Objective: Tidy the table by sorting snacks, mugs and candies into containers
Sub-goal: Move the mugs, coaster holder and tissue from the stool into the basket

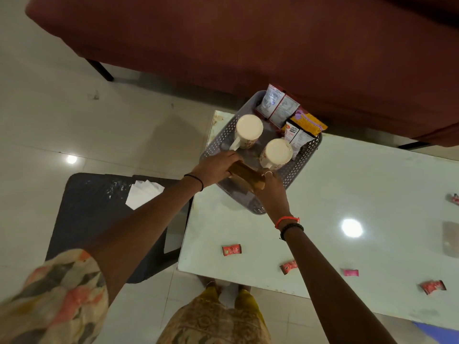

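Note:
A grey perforated basket (306,156) stands at the far left corner of the white table (347,189). Inside it stand two cream mugs (249,130) (277,153) and, along the far side, several snack packets (278,105) (308,121). Over the basket's near end, my left hand (216,167) and my right hand (270,192) both grip a brown rectangular box (247,176), one at each end. Several small red and pink candies (231,250) (288,266) (350,272) (432,286) lie scattered on the near part of the table.
A dark red sofa (223,40) runs behind the table. A dark stool (99,219) with white paper (142,194) on it stands left of the table. A flat pale object (450,242) and another candy (454,197) lie at the table's right edge.

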### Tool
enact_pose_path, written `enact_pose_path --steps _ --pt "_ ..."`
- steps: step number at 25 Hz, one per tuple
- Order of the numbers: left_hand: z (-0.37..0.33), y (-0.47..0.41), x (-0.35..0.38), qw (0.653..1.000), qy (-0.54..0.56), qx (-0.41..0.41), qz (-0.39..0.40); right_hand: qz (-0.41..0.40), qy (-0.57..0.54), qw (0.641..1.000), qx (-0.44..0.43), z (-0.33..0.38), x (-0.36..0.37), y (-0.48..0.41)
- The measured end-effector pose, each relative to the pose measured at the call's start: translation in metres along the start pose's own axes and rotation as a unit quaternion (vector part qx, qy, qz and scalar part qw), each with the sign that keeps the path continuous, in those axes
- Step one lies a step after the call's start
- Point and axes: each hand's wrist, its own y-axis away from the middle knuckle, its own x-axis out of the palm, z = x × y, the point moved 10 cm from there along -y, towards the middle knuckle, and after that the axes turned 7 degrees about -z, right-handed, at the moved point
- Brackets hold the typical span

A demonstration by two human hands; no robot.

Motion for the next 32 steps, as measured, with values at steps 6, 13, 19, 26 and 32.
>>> enact_pose_path --steps 6,13,19,26,32 --pt "0.014 -0.014 0.036 1.0 -0.009 -0.01 0.015 0.034 -0.013 0.998 0.048 -0.03 0.028 -0.008" --pt "0.019 -0.019 0.045 0.999 0.001 -0.004 0.032 0.044 -0.012 0.997 0.054 -0.038 0.033 -0.01" --pt "0.024 0.004 -0.001 0.989 0.11 -0.073 -0.06 -0.015 -0.022 0.997 0.068 -0.026 0.014 0.0" --pt "0.11 0.165 -0.063 0.778 0.226 -0.382 -0.444 0.06 -0.051 0.997 -0.019 0.069 0.072 0.025" --pt "0.173 0.271 -0.006 0.69 0.188 -0.596 -0.364 0.233 -0.127 0.962 0.066 0.124 0.183 0.056"
